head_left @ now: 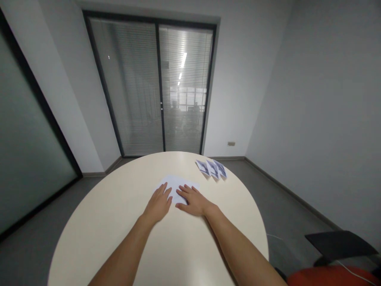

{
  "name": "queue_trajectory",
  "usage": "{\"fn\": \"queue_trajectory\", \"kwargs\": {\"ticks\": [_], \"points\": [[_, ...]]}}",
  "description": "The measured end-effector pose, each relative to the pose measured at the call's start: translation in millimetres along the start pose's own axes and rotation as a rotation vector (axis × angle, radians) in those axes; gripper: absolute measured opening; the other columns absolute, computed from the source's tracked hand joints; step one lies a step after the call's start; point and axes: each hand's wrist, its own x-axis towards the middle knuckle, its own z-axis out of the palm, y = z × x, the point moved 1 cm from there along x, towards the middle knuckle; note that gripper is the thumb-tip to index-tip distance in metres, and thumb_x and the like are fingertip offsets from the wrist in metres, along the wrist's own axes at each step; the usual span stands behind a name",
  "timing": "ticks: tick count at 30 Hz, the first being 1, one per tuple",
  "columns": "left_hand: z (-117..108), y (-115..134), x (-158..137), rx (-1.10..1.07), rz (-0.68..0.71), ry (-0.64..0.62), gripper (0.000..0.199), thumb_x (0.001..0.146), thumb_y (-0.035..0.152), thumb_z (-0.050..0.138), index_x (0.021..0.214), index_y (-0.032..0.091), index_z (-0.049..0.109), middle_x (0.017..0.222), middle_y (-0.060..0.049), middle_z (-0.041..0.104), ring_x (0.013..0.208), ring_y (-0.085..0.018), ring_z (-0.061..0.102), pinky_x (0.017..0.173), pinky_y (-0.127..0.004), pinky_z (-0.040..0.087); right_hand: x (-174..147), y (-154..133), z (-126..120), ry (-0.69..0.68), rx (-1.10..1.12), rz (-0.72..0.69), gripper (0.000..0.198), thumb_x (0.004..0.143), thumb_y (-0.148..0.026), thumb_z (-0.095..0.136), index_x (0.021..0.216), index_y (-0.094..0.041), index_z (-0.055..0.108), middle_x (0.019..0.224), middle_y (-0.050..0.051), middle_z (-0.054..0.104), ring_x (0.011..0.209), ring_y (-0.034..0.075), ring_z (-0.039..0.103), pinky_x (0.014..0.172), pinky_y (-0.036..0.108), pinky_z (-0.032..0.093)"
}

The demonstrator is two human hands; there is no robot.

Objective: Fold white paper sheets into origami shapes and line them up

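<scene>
A white sheet of paper (175, 183) lies flat on the round cream table (113, 222), in front of me. My left hand (159, 203) rests palm down on its left part, fingers spread. On the right part of the sheet lies my right hand (192, 200), also flat with the fingers apart. Both hands cover portions of the paper, and neither grips anything. Farther back to the right, several folded paper pieces with printed dark pictures (212, 170) overlap in a row near the table's edge.
Beyond the table stands a glass partition with blinds (184, 119). A chair with a black back (341, 244) and red seat (327, 277) is at the lower right. A thin white cable (275, 237) runs beside the table.
</scene>
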Motion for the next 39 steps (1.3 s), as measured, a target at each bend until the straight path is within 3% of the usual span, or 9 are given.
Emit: {"fn": "queue_trajectory", "kwargs": {"ticks": [4, 8, 11, 14, 17, 19, 29, 36, 39], "points": [[1.2, -1.9, 0.6, -0.026, 0.004, -0.052, 0.049, 0.100, 0.036, 0.039, 0.145, 0.020, 0.052, 0.155, -0.012, 0.047, 0.143, -0.027, 0.042, 0.118, -0.046, 0.032, 1.3, -1.1, 2.2, -0.012, -0.004, 0.092, 0.084, 0.093, -0.075, 0.037, 0.159, -0.023, 0.030, 0.166, 0.010, 0.020, 0.155, 0.033, 0.011, 0.124, 0.055, 0.009], [-16.4, 7.7, 3.1, 0.007, -0.025, 0.011, 0.041, 0.100, 0.031, 0.040, 0.132, 0.020, 0.063, 0.128, -0.014, 0.066, 0.120, -0.028, 0.058, 0.105, -0.044, 0.043, 3.4, -3.5, 1.7, 0.013, -0.011, 0.166, 0.087, 0.091, -0.078, 0.038, 0.158, -0.022, 0.035, 0.167, 0.012, 0.020, 0.154, 0.037, 0.010, 0.123, 0.057, 0.010], [-22.7, 13.2, 5.7, 0.038, -0.028, 0.022, 0.038, 0.101, 0.030, 0.036, 0.106, 0.018, 0.072, 0.108, -0.013, 0.069, 0.108, -0.028, 0.063, 0.099, -0.043, 0.046, 3.7, -2.2, 0.5, 0.051, -0.016, 0.172, 0.073, 0.097, -0.069, 0.035, 0.153, -0.023, 0.044, 0.164, 0.010, 0.029, 0.153, 0.037, 0.017, 0.122, 0.058, 0.014], [-14.9, 12.3, 7.5, -0.004, 0.022, 0.024, 0.034, 0.099, 0.027, 0.038, 0.107, 0.016, 0.069, 0.113, -0.013, 0.069, 0.114, -0.026, 0.062, 0.103, -0.042, 0.045, 5.1, 1.3, 1.5, 0.070, -0.040, 0.168, 0.065, 0.099, -0.057, 0.037, 0.153, -0.022, 0.043, 0.164, 0.010, 0.030, 0.153, 0.034, 0.018, 0.122, 0.056, 0.014], [0.7, 8.1, 8.6, -0.047, 0.072, -0.033, 0.043, 0.099, 0.028, 0.038, 0.136, 0.015, 0.056, 0.150, -0.015, 0.052, 0.142, -0.025, 0.044, 0.118, -0.043, 0.034, 9.1, 4.4, 3.5, 0.038, -0.058, 0.187, 0.073, 0.098, -0.058, 0.039, 0.158, -0.018, 0.033, 0.166, 0.013, 0.021, 0.155, 0.032, 0.013, 0.123, 0.055, 0.010], [8.9, 5.4, 10.1, -0.021, 0.032, -0.099, 0.050, 0.100, 0.031, 0.037, 0.148, 0.016, 0.046, 0.160, -0.014, 0.039, 0.150, -0.027, 0.033, 0.121, -0.046, 0.028, 12.7, 5.2, 3.5, 0.013, -0.065, 0.199, 0.075, 0.098, -0.059, 0.038, 0.160, -0.017, 0.029, 0.167, 0.013, 0.018, 0.155, 0.032, 0.010, 0.123, 0.055, 0.008], [9.7, -5.0, 39.8, 0.036, -0.068, -0.320, 0.064, 0.101, 0.050, 0.029, 0.159, 0.022, 0.030, 0.168, -0.014, 0.016, 0.155, -0.036, 0.012, 0.122, -0.052, 0.018, 38.3, 15.4, -2.2, -0.075, -0.114, 0.237, 0.080, 0.096, -0.065, 0.033, 0.162, -0.020, 0.021, 0.169, 0.009, 0.010, 0.156, 0.034, 0.003, 0.124, 0.052, 0.006], [3.5, -4.0, 53.8, 0.082, -0.082, -0.177, 0.062, 0.096, 0.052, 0.041, 0.153, 0.026, 0.042, 0.159, -0.013, 0.040, 0.146, -0.035, 0.036, 0.116, -0.050, 0.030, 56.6, 36.8, -2.5, -0.057, -0.142, 0.222, 0.085, 0.093, -0.068, 0.039, 0.161, -0.020, 0.023, 0.169, 0.011, 0.011, 0.155, 0.035, 0.007, 0.124, 0.049, 0.009], [0.0, -4.2, 56.9, 0.089, -0.071, -0.117, 0.057, 0.092, 0.047, 0.046, 0.141, 0.019, 0.055, 0.147, -0.016, 0.053, 0.137, -0.033, 0.045, 0.113, -0.046, 0.035, 57.8, 42.0, -2.3, -0.056, -0.156, 0.173, 0.083, 0.093, -0.065, 0.041, 0.161, -0.020, 0.025, 0.169, 0.011, 0.013, 0.155, 0.034, 0.009, 0.124, 0.049, 0.009]]}}
